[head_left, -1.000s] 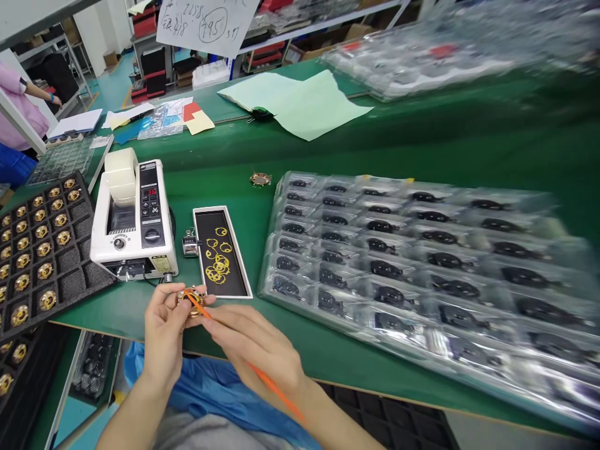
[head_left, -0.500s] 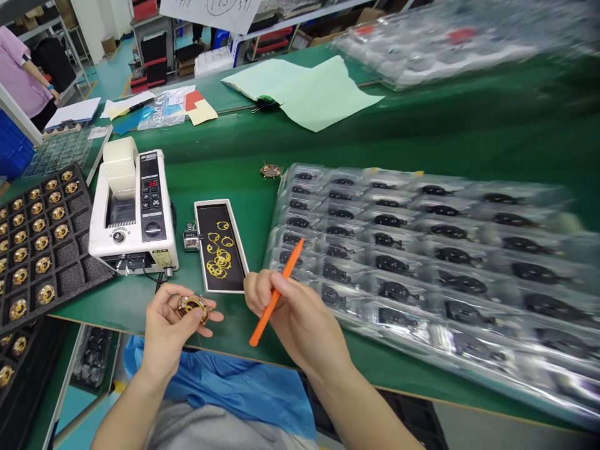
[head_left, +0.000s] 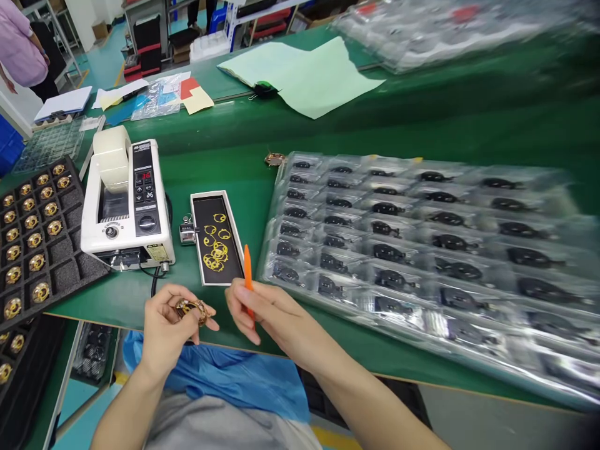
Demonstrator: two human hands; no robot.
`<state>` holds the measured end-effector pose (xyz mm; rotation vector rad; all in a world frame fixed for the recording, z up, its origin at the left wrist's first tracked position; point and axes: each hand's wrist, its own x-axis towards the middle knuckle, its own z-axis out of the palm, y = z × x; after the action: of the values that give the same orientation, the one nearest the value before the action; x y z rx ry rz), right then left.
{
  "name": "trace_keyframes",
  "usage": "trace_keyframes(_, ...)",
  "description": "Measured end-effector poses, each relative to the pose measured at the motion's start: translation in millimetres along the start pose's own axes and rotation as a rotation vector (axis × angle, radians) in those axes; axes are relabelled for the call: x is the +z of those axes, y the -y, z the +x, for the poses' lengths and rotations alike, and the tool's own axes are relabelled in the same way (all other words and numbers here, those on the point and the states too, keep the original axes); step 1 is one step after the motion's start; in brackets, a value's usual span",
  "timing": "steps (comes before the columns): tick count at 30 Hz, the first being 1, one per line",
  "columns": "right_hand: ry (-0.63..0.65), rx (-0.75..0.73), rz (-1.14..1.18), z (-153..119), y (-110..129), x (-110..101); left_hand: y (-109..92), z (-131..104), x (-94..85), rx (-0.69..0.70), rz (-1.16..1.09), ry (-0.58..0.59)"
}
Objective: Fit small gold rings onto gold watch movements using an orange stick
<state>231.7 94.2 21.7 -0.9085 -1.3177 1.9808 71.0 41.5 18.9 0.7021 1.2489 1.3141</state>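
My left hand (head_left: 169,325) pinches a round gold watch part (head_left: 193,310) between thumb and fingers, over the bench's front edge. It is tilted, and the fingers hide some of it. My right hand (head_left: 269,315) is wrapped round an orange pen-like stick (head_left: 248,275), held nearly upright just right of the left hand and apart from the watch part. Beyond the hands lies a white-rimmed box (head_left: 228,203) with a black inside, in which several thin yellow rings (head_left: 216,255) lie loose, some overlapping.
A tape dispenser (head_left: 154,181) stands left of the box, with a small metal counter (head_left: 187,231) between them. Far left, a black foam tray (head_left: 65,250) holds gold round parts. A clear blister tray (head_left: 347,300) of black parts covers the right. Another gold piece (head_left: 275,160) lies behind.
My right hand has moved left, closer to the left hand, and the orange stick has swung more upright. The watch part is tilted more edge-on. The whole view has shifted slightly.
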Motion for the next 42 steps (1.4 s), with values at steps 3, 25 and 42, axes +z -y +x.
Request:
trace_keyframes(3, -0.02, -0.078, -0.225, -1.3, 1.7, 5.8, 4.2, 3.5, 0.5, 0.034, 0.031, -0.06)
trace_keyframes(25, -0.377, -0.415, -0.756, 13.1, -9.8, 19.2, 27.5, -15.4, 8.0, 0.323, 0.253, -0.015)
trace_keyframes(42, -0.207, -0.122, -0.822, 38.0, 39.6, -34.2, 13.9, 12.6, 2.4, 0.119, -0.053, -0.088)
